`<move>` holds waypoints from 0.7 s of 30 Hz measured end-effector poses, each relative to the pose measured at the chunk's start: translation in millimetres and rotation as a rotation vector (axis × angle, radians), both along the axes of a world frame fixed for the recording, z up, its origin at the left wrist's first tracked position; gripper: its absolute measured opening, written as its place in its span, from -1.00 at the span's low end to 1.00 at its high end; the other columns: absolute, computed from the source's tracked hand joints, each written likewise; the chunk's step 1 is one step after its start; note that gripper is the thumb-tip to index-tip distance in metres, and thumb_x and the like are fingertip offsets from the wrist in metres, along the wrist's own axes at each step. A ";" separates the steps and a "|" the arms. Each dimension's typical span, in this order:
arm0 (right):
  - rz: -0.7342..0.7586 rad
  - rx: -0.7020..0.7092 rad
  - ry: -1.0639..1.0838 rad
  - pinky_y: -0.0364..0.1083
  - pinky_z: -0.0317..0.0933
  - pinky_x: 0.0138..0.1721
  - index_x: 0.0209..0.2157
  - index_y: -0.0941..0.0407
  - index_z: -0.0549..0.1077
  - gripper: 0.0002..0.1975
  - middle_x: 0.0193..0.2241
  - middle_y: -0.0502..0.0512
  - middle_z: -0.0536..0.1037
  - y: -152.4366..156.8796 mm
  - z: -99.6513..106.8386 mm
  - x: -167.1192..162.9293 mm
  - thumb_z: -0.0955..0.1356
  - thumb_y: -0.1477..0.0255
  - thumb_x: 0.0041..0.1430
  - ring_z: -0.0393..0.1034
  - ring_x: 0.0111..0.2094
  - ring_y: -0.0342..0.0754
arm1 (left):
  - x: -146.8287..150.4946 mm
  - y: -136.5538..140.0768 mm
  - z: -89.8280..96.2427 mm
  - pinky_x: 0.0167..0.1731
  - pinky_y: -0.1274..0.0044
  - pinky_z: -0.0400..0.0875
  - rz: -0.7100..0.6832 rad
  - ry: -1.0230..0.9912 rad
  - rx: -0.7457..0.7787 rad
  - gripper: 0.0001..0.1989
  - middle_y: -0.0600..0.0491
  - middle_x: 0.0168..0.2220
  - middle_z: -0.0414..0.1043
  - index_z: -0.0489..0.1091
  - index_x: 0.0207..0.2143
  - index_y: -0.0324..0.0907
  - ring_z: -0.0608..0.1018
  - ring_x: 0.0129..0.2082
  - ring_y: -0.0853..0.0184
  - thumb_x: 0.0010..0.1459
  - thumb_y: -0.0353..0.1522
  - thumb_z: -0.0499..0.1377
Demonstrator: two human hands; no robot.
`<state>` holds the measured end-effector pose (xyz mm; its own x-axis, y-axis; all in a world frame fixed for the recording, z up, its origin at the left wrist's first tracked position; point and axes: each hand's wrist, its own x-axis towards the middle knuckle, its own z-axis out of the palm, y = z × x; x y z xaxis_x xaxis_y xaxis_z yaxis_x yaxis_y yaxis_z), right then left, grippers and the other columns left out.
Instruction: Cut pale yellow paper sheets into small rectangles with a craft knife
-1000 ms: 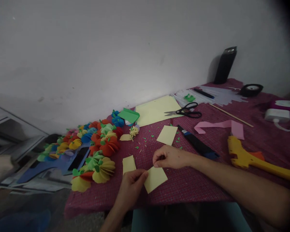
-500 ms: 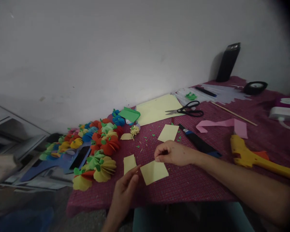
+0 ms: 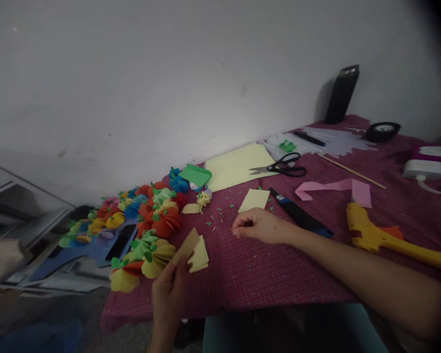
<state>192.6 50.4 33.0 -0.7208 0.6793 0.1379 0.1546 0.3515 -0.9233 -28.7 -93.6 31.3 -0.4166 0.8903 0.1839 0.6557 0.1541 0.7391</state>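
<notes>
Many pleated paper shapes [image 3: 166, 223] with green tops are gathered at the left side of the worktop [image 3: 264, 279]; I judge these to be the finished part of the work, because they look fully formed. Through the head camera I see my two hands well apart from each other; the left hand [image 3: 169, 291] pinches a yellow paper piece [image 3: 187, 243] between thumb and fingers, and this piece is in front of a small pile of yellow papers [image 3: 201, 257]; whether the piece touches the pile, I cannot tell. The right hand [image 3: 257, 226] has its fingers curled, with the thumb near to them; I cannot tell if something thin is between them. Just beyond it lies one loose yellow card [image 3: 255, 198], flat and partly covered from my view by the hand; so the cutting of these small pieces seems done, but none of them is formed like the shapes, and this part I would count as left. Farther back, a large yellow sheet [image 3: 228, 169] lies near the wall [image 3: 206, 78], with scissors [image 3: 274, 168] resting partly on it, blades apart; the yellow glue gun [image 3: 362, 228] lies at the right.
</notes>
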 end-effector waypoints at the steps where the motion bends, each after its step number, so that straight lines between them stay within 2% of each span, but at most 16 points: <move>1: 0.002 0.008 -0.005 -0.21 0.07 -0.53 -0.48 0.19 0.43 -0.84 -0.58 0.00 0.42 0.0 -0.5 -0.5 0.27 0.41 -0.02 0.21 -0.55 -0.20 | -4.9 0.8 0.2 -0.25 0.48 0.33 0.023 0.171 0.008 -0.67 -0.01 -0.17 0.43 0.30 -0.08 -0.19 0.47 -0.21 0.23 0.11 -0.32 -0.01; 4: 0.012 0.034 -0.025 -0.21 0.08 -0.52 -0.48 0.19 0.43 -0.83 -0.57 0.01 0.42 0.8 -3.8 -1.4 0.26 0.40 -0.02 0.22 -0.54 -0.20 | -11.5 6.0 -10.2 -0.19 0.45 0.31 0.019 0.636 -0.026 -0.58 -0.06 -0.01 0.29 0.17 0.04 -0.19 0.40 -0.09 0.21 0.09 -0.47 -0.06; 8: 0.011 0.064 -0.046 -0.22 0.06 -0.54 -0.47 0.19 0.43 -0.83 -0.58 0.00 0.41 3.8 -8.7 -0.6 0.26 0.39 -0.01 0.20 -0.56 -0.21 | -10.4 12.3 -34.1 -0.14 0.45 0.28 -0.055 0.935 -0.160 -0.55 -0.17 0.02 0.23 0.17 0.03 -0.36 0.36 -0.05 0.22 0.05 -0.61 -0.13; 11: 0.024 0.099 -0.062 -0.22 0.04 -0.55 -0.48 0.19 0.43 -0.82 -0.59 -0.01 0.40 4.7 -11.9 -0.3 0.26 0.39 -0.01 0.20 -0.56 -0.21 | -7.9 13.2 -41.1 -0.13 0.44 0.27 -0.053 1.037 -0.223 -0.57 -0.21 -0.02 0.27 0.20 -0.01 -0.41 0.37 -0.06 0.23 0.06 -0.62 -0.15; 14: 0.036 0.118 -0.086 -0.22 0.04 -0.55 -0.49 0.19 0.44 -0.82 -0.60 -0.02 0.39 4.6 -15.1 -0.9 0.26 0.38 -0.01 0.20 -0.56 -0.21 | -5.3 13.4 -38.8 -0.12 0.44 0.26 -0.061 1.088 -0.234 -0.60 -0.21 -0.05 0.31 0.23 -0.03 -0.38 0.38 -0.07 0.25 0.07 -0.60 -0.14; 21: 0.037 0.119 -0.066 -0.22 0.06 -0.54 -0.48 0.19 0.44 -0.84 -0.59 -0.01 0.41 6.8 -16.8 -0.8 0.26 0.42 -0.02 0.20 -0.56 -0.21 | -7.1 13.4 -40.1 -0.11 0.44 0.26 -0.142 1.081 -0.244 -0.56 -0.18 -0.01 0.26 0.22 -0.02 -0.32 0.35 -0.03 0.26 0.04 -0.62 -0.14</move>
